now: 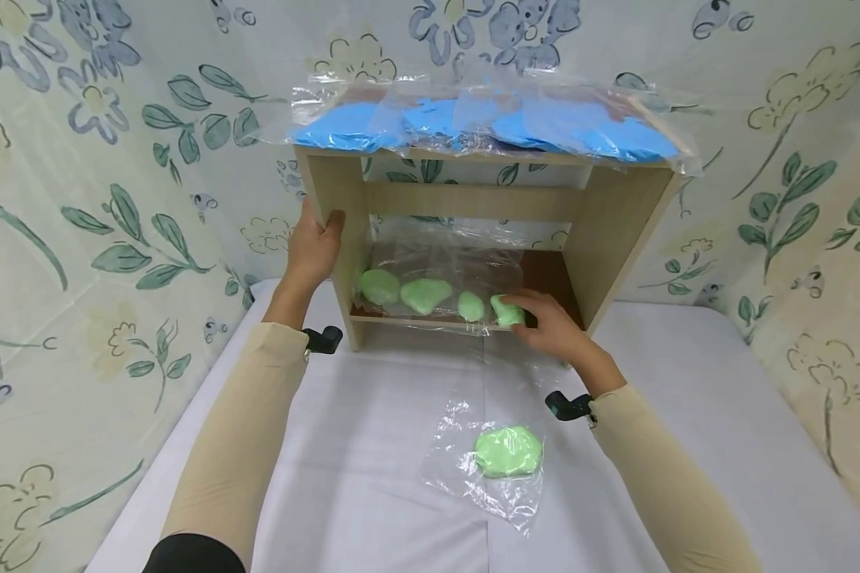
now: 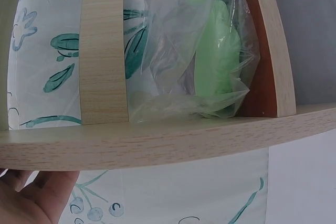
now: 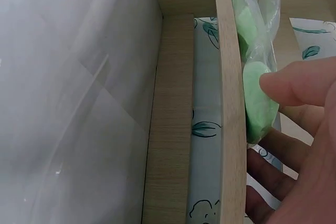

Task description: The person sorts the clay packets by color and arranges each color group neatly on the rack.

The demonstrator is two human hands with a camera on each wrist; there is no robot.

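Observation:
A light wooden shelf unit (image 1: 473, 203) stands against the far wall. My left hand (image 1: 317, 248) is at its left side panel (image 2: 173, 145), and in the left wrist view the fingers lie on the panel's outer side. My right hand (image 1: 548, 322) pinches a light green clay-like lump in clear plastic (image 3: 257, 98), thumb on its near face and fingers curled behind. This lump is at the right end of a row on the lower shelf. Beside it lie a small green lump (image 1: 471, 306), a wider one (image 1: 426, 295) and a round one (image 1: 380, 286), under clear plastic.
Another green lump (image 1: 509, 452) in a clear bag lies on the white-covered table (image 1: 373, 493) in front of the shelf. Bright blue pieces in clear bags (image 1: 351, 127) cover the shelf's top. Floral sheets (image 1: 115, 263) enclose the back and sides.

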